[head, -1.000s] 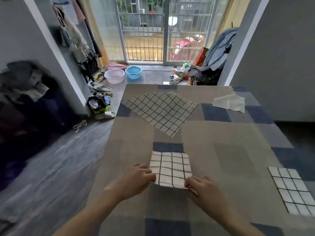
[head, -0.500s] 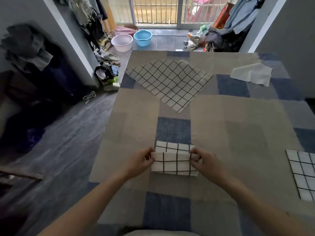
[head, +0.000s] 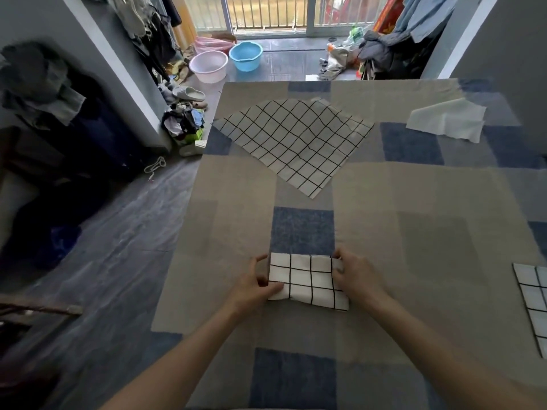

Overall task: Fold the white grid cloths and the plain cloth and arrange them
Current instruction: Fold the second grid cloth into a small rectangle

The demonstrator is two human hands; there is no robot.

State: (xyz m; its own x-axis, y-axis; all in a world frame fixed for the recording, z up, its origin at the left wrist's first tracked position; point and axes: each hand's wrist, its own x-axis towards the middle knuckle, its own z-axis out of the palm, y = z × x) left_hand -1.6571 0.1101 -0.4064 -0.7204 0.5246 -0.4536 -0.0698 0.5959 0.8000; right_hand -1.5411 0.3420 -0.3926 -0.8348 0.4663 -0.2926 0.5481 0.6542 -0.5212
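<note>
Pinching the folded grid cloth (head: 307, 281) at each end: left hand (head: 254, 287) on the left edge, right hand (head: 353, 275) on the right edge. Lying near centre on the patchwork cover (head: 414, 202). Spread flat beyond, 1 unfolded grid cloth (head: 293, 140). Far right, plain cloth (head: 447, 119), crumpled. Near right edge, another folded grid cloth (head: 532, 303).
</note>
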